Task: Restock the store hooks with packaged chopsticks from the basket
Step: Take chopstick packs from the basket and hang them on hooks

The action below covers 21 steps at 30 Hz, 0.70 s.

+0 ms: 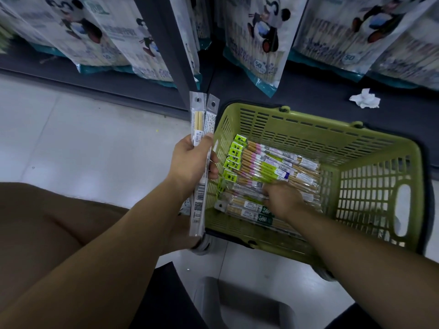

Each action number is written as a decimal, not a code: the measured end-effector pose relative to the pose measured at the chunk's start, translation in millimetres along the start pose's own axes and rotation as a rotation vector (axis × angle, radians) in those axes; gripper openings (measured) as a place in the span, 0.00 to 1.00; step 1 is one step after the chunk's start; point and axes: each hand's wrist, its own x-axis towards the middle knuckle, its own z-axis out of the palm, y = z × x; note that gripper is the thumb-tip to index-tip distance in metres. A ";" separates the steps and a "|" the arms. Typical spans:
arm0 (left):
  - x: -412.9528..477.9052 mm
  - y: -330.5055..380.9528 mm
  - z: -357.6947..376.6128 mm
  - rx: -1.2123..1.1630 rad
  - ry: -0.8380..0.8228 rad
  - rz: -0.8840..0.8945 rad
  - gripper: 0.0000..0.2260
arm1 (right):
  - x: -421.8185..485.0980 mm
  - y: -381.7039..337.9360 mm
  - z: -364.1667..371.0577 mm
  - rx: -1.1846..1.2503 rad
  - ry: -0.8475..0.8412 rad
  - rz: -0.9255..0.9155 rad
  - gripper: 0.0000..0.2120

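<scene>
My left hand (192,160) has its fingers wrapped round two chopstick packs (198,119), upright beside the green basket (308,134). Right hand (282,198) is down among the loose packs (273,162) inside, and I can't tell if its fingers grip one.

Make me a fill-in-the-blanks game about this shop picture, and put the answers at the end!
1. The plastic basket is ____ in colour.
2. The left hand grips long clear packs of wooden ____.
3. The right hand reaches down into the ____.
4. The hanging bags above show a cartoon ____.

Missing words: green, chopsticks, basket, panda.
</scene>
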 end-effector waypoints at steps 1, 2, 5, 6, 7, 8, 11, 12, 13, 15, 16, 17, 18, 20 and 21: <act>-0.4 0.2 -0.1 0.003 0.001 -0.001 0.09 | 0.6 0.4 -0.9 0.010 -0.018 0.003 0.13; -0.7 0.6 0.1 0.005 0.002 0.000 0.09 | 1.2 1.1 -1.7 0.031 -0.036 0.003 0.13; -1.0 1.2 0.7 0.012 0.008 0.001 0.09 | 1.1 1.7 -5.8 0.158 -0.120 0.012 0.17; -1.1 1.4 0.9 0.011 0.011 -0.001 0.09 | 0.2 1.6 -6.5 0.207 -0.145 0.018 0.19; -1.0 1.6 0.8 0.009 0.013 -0.001 0.09 | -1.5 1.7 -6.4 0.247 -0.168 0.018 0.20; -0.8 1.8 1.1 0.007 0.014 -0.002 0.09 | -3.6 2.3 -5.7 0.272 -0.189 0.011 0.21; -0.7 1.8 1.5 -0.003 0.013 -0.006 0.09 | -9.8 5.3 -1.2 0.222 -0.233 -0.032 0.24; -0.7 1.6 1.7 -0.006 0.012 -0.005 0.09 | -11.2 6.0 0.4 0.185 -0.236 -0.040 0.23; -0.7 1.4 1.9 -0.003 0.013 -0.006 0.09 | -12.1 6.4 1.9 0.161 -0.233 -0.038 0.22; -0.8 1.2 1.8 0.002 0.018 -0.006 0.10 | -12.8 5.3 5.3 0.158 -0.219 -0.025 0.24; -0.6 0.9 1.8 0.002 0.019 -0.003 0.10 | -13.3 3.7 6.1 0.164 -0.212 -0.017 0.24; -0.6 0.8 1.8 0.004 0.020 -0.001 0.10 | -14.0 2.2 6.1 0.169 -0.212 -0.011 0.25; -0.5 0.3 1.8 0.006 0.021 0.003 0.10 | -14.5 1.2 6.6 0.170 -0.214 -0.010 0.25; -0.8 0.0 2.0 0.001 0.021 0.005 0.10 | -14.5 1.4 6.2 0.171 -0.226 -0.007 0.26; -1.5 0.2 2.1 -0.003 0.020 0.003 0.09 | -14.2 2.3 4.4 0.180 -0.236 -0.006 0.25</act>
